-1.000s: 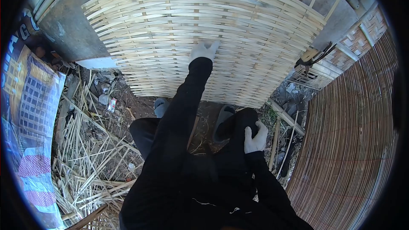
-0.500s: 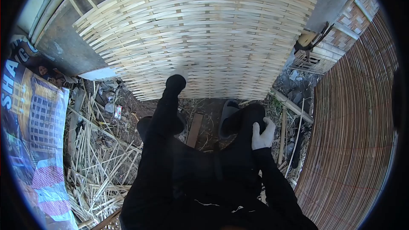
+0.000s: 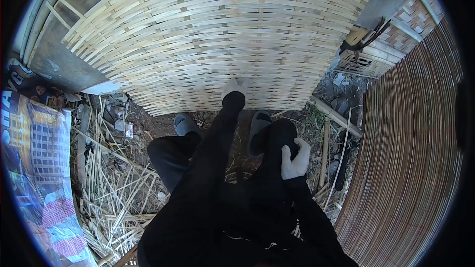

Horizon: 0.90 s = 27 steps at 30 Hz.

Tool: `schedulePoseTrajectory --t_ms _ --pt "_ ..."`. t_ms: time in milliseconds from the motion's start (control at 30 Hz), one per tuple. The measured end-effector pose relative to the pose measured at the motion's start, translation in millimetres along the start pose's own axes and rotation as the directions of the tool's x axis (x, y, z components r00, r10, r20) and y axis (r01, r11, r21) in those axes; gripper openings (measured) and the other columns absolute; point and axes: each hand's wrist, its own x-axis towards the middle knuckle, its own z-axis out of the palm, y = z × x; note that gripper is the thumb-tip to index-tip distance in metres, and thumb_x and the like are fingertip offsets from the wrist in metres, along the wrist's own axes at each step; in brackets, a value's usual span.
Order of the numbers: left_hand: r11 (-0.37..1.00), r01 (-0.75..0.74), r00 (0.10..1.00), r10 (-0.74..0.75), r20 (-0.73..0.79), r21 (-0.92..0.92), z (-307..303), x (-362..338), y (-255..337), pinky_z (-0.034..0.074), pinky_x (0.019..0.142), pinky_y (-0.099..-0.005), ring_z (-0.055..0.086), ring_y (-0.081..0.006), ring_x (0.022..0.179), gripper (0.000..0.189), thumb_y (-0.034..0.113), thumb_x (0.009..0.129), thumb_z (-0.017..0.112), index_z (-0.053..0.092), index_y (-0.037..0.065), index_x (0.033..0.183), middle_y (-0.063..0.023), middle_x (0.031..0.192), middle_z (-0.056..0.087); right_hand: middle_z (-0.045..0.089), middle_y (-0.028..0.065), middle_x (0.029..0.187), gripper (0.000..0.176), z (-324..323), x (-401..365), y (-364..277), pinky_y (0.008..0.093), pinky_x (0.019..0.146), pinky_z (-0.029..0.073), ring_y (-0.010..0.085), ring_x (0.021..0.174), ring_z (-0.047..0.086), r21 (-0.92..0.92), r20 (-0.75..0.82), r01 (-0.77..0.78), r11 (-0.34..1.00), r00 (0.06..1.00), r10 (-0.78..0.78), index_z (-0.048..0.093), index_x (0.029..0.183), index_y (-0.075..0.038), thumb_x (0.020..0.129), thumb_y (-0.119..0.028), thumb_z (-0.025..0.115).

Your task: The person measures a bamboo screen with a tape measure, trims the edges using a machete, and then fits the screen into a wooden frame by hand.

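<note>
A large panel of woven pale bamboo strips [image 3: 213, 49] fills the upper middle of the head view. Reaching forward in a black sleeve, my left hand [image 3: 234, 87] is at the panel's lower part, near its bottom edge. It wears a whitish glove that blends into the strips, and its fingers are mostly hidden. My right hand [image 3: 296, 160], gloved in white, rests on my right knee with thumb and fingers apart, holding nothing.
Grey slippers [image 3: 187, 124] are on my feet below the panel. Bamboo scraps [image 3: 116, 188] litter the ground at left, beside a printed banner [image 3: 49, 153]. A rolled brown slatted blind [image 3: 401, 143] stands at right. Dark strips [image 3: 368, 39] hang by the upper right wall.
My left hand has swept to the right along the lower part of the panel. The view has shifted slightly. My right hand stays on the knee.
</note>
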Motion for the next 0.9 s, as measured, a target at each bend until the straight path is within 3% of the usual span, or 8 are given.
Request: schedulePoseTrajectory --t_ms 167,233,267,333,467,567,633,900 --pt "0.980 0.141 0.988 -0.149 -0.049 -0.141 23.3 12.7 9.3 0.050 0.085 -0.0451 0.066 -0.0378 0.095 0.042 0.041 0.089 0.059 0.067 0.002 0.102 -0.0205 0.098 0.070 0.055 0.0197 0.113 0.041 -3.4 9.4 3.4 0.0426 0.097 0.042 0.0365 0.109 0.053 -0.005 0.013 -0.051 0.999 0.999 0.051 0.052 0.116 0.002 0.082 -0.012 0.070" --pt "0.978 -0.145 0.978 0.119 -0.172 -0.147 24.8 7.4 11.9 0.050 0.084 -0.0476 0.064 -0.0405 0.095 0.036 0.037 0.093 0.054 0.067 0.005 0.103 -0.0208 0.098 0.069 0.055 0.0199 0.112 0.040 -3.0 11.6 4.4 0.0425 0.097 0.041 0.0364 0.109 0.053 -0.004 0.019 -0.073 0.997 0.997 0.073 0.052 0.116 0.002 0.082 -0.011 0.070" --pt "0.980 -0.139 0.979 0.115 -0.167 -0.144 24.7 3.9 12.8 0.050 0.084 -0.0476 0.064 -0.0405 0.095 0.036 0.037 0.093 0.054 0.067 0.005 0.103 -0.0208 0.098 0.069 0.055 0.0201 0.112 0.040 -2.3 13.0 4.9 0.0424 0.097 0.041 0.0363 0.109 0.053 -0.001 0.023 -0.086 0.996 0.996 0.086 0.052 0.116 0.002 0.082 -0.011 0.070" --pt "0.912 -0.411 0.905 0.409 0.116 -0.002 27.2 -4.7 10.8 0.049 0.084 -0.0493 0.063 -0.0427 0.095 0.033 0.033 0.096 0.049 0.067 0.006 0.105 -0.0220 0.100 0.067 0.054 0.0202 0.112 0.040 -1.3 14.1 6.1 0.0423 0.097 0.041 0.0360 0.108 0.054 0.004 0.027 -0.067 0.998 0.997 0.067 0.052 0.115 0.002 0.082 -0.010 0.069" --pt "0.907 -0.420 0.842 0.404 0.358 -0.037 35.3 -28.7 3.6 0.049 0.085 -0.0483 0.062 -0.0426 0.096 0.034 0.034 0.096 0.050 0.067 0.006 0.105 -0.0233 0.101 0.066 0.054 0.0201 0.112 0.039 -1.7 14.5 7.4 0.0419 0.097 0.041 0.0354 0.108 0.054 0.011 0.035 -0.037 0.999 0.999 0.036 0.052 0.115 0.003 0.082 -0.009 0.069" --pt "0.979 -0.199 0.954 0.205 0.217 -0.051 46.1 -18.1 -2.5 0.049 0.086 -0.0467 0.063 -0.0421 0.096 0.039 0.039 0.095 0.052 0.066 0.004 0.104 -0.0233 0.101 0.067 0.054 0.0203 0.112 0.039 -1.8 11.6 13.6 0.0419 0.097 0.041 0.0357 0.108 0.054 0.023 0.022 -0.021 1.000 1.000 0.021 0.052 0.115 0.003 0.082 -0.009 0.069" --pt "0.951 0.041 0.995 -0.065 -0.071 -0.307 31.7 -9.0 12.8 0.050 0.083 -0.0474 0.065 -0.0402 0.092 0.041 0.043 0.092 0.056 0.067 0.003 0.096 -0.0207 0.094 0.069 0.054 0.0204 0.112 0.039 -2.6 12.3 11.0 0.0420 0.098 0.041 0.0360 0.108 0.054 0.029 0.016 -0.039 0.999 0.999 0.038 0.052 0.115 0.003 0.082 -0.009 0.069" --pt "0.992 -0.113 0.989 0.117 -0.086 0.053 14.2 7.6 27.6 0.050 0.079 -0.0499 0.065 -0.0418 0.087 0.038 0.040 0.095 0.050 0.067 0.006 0.095 -0.0203 0.093 0.069 0.055 0.0203 0.111 0.039 -1.9 13.4 12.1 0.0421 0.097 0.042 0.0368 0.107 0.054 0.014 0.005 -0.030 0.999 1.000 0.030 0.053 0.114 0.002 0.081 -0.008 0.069"
